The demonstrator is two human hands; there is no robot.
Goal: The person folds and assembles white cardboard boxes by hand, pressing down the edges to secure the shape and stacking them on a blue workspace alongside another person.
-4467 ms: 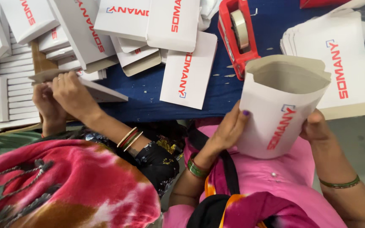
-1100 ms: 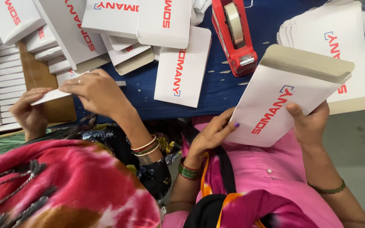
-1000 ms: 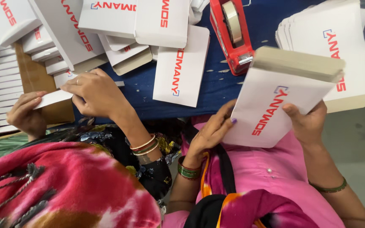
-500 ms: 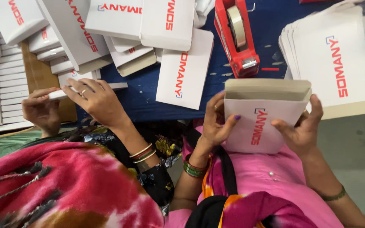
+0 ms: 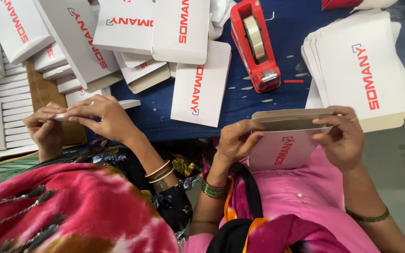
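While curled, both hands' fingers [image 5: 247, 133] pinch white carton [image 5: 284, 147] edges.

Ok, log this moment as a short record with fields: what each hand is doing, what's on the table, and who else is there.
left hand: grips the left edge of the white carton
right hand: grips the carton's right edge, thumb on its flap
carton: partly folded, flap bent over, red print on its face
table: blue cover
tape dispenser: red, upright, behind the carton
flat carton stack: right of the dispenser
co-worker's hands: on the left, holding a white strip
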